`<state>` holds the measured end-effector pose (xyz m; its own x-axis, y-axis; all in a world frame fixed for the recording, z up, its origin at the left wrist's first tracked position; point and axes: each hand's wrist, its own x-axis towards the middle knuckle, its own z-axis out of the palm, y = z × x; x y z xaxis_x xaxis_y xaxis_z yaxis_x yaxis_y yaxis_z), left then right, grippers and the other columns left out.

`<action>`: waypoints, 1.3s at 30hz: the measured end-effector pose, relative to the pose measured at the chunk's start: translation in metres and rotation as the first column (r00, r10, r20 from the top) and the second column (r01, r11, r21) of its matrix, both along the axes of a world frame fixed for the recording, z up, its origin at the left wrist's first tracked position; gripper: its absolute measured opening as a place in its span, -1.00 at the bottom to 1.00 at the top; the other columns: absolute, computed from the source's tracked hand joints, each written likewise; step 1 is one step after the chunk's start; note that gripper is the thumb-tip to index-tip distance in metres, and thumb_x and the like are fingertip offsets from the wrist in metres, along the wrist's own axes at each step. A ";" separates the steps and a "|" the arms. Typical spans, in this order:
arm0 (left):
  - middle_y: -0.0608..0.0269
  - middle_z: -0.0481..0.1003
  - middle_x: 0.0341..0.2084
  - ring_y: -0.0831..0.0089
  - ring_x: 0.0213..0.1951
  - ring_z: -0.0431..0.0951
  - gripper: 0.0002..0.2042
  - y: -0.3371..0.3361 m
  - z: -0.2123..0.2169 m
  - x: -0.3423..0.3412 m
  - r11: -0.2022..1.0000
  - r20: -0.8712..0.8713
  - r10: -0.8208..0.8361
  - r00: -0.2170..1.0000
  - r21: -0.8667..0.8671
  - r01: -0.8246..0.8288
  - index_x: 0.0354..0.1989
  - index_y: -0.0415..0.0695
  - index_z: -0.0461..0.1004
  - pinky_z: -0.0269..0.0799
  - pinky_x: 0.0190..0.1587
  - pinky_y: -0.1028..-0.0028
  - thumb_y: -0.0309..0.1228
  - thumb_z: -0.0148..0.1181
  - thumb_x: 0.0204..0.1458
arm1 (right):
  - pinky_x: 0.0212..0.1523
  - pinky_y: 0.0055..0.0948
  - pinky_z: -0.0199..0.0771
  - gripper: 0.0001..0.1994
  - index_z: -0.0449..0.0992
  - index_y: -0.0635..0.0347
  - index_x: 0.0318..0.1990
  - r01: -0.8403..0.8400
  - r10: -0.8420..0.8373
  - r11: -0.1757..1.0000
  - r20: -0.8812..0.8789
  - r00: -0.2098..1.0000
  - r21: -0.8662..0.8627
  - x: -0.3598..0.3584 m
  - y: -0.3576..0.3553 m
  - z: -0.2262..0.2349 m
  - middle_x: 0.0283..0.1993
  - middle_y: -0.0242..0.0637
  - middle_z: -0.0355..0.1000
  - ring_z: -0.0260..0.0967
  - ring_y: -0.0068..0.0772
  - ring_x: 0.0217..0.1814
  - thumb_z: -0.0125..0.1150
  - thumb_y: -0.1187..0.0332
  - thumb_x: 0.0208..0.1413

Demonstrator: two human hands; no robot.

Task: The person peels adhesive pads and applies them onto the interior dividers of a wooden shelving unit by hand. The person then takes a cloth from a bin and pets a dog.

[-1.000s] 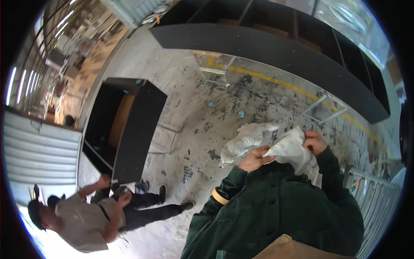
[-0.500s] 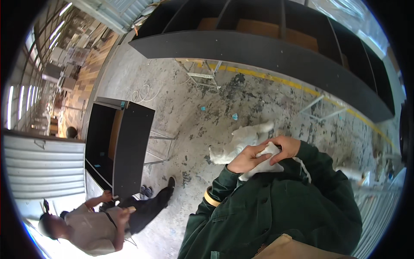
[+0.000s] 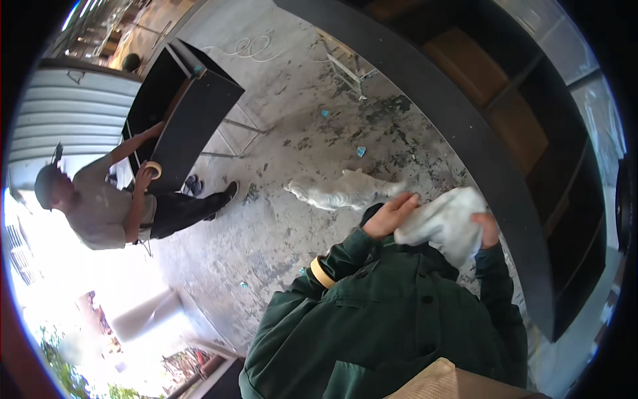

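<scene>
A white cloth (image 3: 444, 223) is spread, crumpled and slightly blurred, between my hands in front of my chest. My left hand (image 3: 391, 216) grips its left edge with the fingers pressed together. On the cloth's other side, my right hand (image 3: 488, 229) is closed around the edge, partly covered by the fabric. A yellowish ring like a tape roll (image 3: 322, 272) sits around my left sleeve. Just beyond the left hand, a white furry animal, apparently a dog (image 3: 342, 189), is on the floor.
A long black shelving unit (image 3: 458, 110) rises close on my right, on metal stands (image 3: 347, 73). At left, a co-worker (image 3: 109, 196) holds a tape roll (image 3: 154, 170) beside a smaller black cabinet (image 3: 199, 120). Blue scraps (image 3: 361, 151) dot the stained concrete floor (image 3: 279, 173).
The bunched cloth has been spread out as my right hand moved rightward from the left. My view has turned, bringing the long shelf closer on the right. The co-worker now reaches to the cabinet.
</scene>
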<state>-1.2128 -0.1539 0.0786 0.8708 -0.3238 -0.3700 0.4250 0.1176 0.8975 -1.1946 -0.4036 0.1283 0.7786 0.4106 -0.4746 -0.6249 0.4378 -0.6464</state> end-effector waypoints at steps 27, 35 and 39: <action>0.31 0.44 -0.34 0.58 -0.34 0.43 -0.64 0.114 0.004 0.207 0.988 -0.054 0.026 0.998 0.150 -0.018 -0.05 -0.19 0.35 0.34 -0.31 0.55 -0.19 0.02 0.09 | 0.12 -0.21 0.19 -0.46 0.17 0.30 0.12 0.457 -0.528 0.844 0.291 0.798 0.279 0.224 -0.001 0.029 0.07 -0.10 0.26 0.22 -0.10 0.11 -0.10 0.17 0.00; 0.28 0.45 -0.26 0.56 -0.26 0.43 -0.65 0.304 0.049 0.366 0.960 0.156 -0.020 0.988 0.280 -0.025 -0.01 -0.20 0.33 0.34 -0.19 0.55 -0.24 0.00 0.11 | 0.03 -0.29 0.28 -0.55 0.26 0.28 0.03 0.593 -0.586 0.803 0.258 0.768 0.058 0.416 0.120 0.003 -0.07 -0.16 0.34 0.31 -0.21 -0.03 -0.02 0.31 -0.06; 0.26 0.47 -0.25 0.57 -0.30 0.45 -0.66 0.390 0.074 0.447 0.951 0.152 0.219 0.964 0.186 -0.246 -0.06 -0.24 0.35 0.35 -0.25 0.56 -0.26 0.03 0.09 | -0.03 -0.29 0.34 -0.56 0.29 0.27 -0.01 0.593 -0.600 0.799 0.205 0.773 0.103 0.475 0.204 0.019 -0.15 -0.17 0.37 0.33 -0.20 -0.09 0.03 0.32 -0.10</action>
